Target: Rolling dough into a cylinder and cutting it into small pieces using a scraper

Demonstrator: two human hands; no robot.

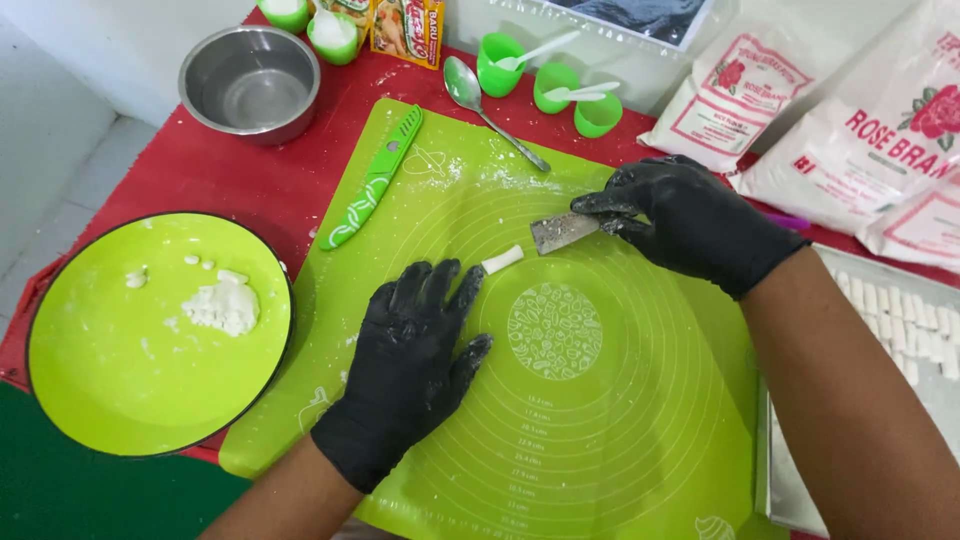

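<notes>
Both my hands wear black gloves over a green silicone mat (pixel 600 430) with printed circles. My left hand (pixel 415 360) lies flat on the mat, fingers spread, its fingertips touching a small white dough stick (pixel 502 260). My right hand (pixel 690 225) grips a floured metal blade (pixel 562 232) just right of that stick, the blade's edge resting on the mat.
A green round tray (pixel 100 390) with a lump of white dough (pixel 225 305) lies at left. A green plastic knife (pixel 372 185), a metal spoon (pixel 485 105), a steel bowl (pixel 250 80), green cups (pixel 555 85), flour bags (pixel 730 95) and a tray of cut dough pieces (pixel 905 320) surround the mat.
</notes>
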